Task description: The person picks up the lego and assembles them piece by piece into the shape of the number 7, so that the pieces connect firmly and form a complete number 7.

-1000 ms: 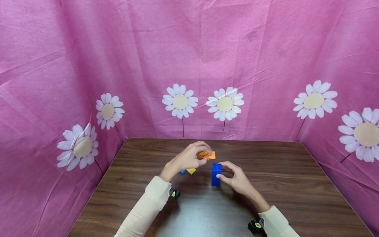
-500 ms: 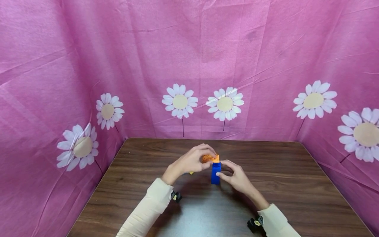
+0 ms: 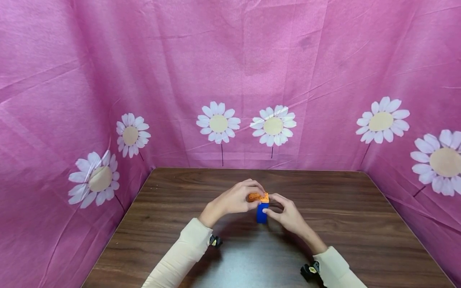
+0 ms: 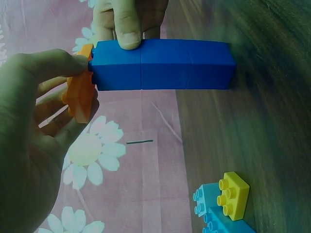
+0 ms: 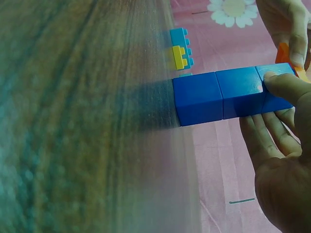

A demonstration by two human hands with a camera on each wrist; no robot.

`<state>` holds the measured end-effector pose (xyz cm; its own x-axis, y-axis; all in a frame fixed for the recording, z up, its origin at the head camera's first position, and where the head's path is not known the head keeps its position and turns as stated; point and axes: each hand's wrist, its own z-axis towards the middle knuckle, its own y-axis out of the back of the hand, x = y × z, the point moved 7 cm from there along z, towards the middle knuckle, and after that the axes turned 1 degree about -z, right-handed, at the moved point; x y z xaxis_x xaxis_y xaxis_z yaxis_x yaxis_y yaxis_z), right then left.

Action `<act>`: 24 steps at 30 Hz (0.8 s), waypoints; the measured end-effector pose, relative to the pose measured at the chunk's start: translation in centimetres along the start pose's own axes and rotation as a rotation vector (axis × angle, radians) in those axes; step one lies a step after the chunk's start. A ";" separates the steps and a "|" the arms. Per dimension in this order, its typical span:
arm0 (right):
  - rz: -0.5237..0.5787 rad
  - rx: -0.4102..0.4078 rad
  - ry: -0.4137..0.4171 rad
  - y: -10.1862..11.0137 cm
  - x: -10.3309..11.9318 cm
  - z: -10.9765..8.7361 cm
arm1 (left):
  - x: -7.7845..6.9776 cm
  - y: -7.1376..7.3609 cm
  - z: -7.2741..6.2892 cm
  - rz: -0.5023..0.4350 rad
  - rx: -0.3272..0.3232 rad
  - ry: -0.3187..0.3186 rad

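Note:
Three blue toy building bricks form an upright tower (image 3: 262,216) on the wooden table. My right hand (image 3: 291,218) grips its upper part, thumb on the near side and fingers behind. My left hand (image 3: 235,199) pinches an orange toy brick (image 4: 82,94) between thumb and fingers. One end of the orange brick lies over the tower's top; the other juts out to the left. In the left wrist view, blue studs show in a narrow gap between the orange brick and the tower (image 4: 165,65), and the orange brick looks slightly tilted.
Beyond the tower, a yellow brick (image 4: 234,196) sits on light blue bricks (image 4: 208,194) on the table; my left hand hides them in the head view. A pink cloth with printed daisies (image 3: 234,72) surrounds the table (image 3: 342,208) at the back and sides.
My left hand has moved right and down, bringing the orange brick from beside and above the tower onto its top. The right hand stays on the tower, almost unmoved.

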<state>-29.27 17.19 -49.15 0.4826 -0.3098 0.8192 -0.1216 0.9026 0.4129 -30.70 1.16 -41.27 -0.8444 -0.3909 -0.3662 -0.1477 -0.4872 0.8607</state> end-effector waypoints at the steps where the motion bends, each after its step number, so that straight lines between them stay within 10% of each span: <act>1: -0.003 -0.003 0.004 0.0 0.0 0.0 | 0.0 0.0 0.0 0.000 0.002 0.003; 24: -0.020 0.001 -0.028 0.2 0.3 -0.1 | -0.9 0.0 -0.2 0.079 0.021 -0.073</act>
<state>-29.01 17.27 -48.86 0.4607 -0.3359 0.8215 -0.1134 0.8957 0.4299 -29.82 1.37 -41.00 -0.8892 -0.3686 -0.2710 -0.0896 -0.4406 0.8932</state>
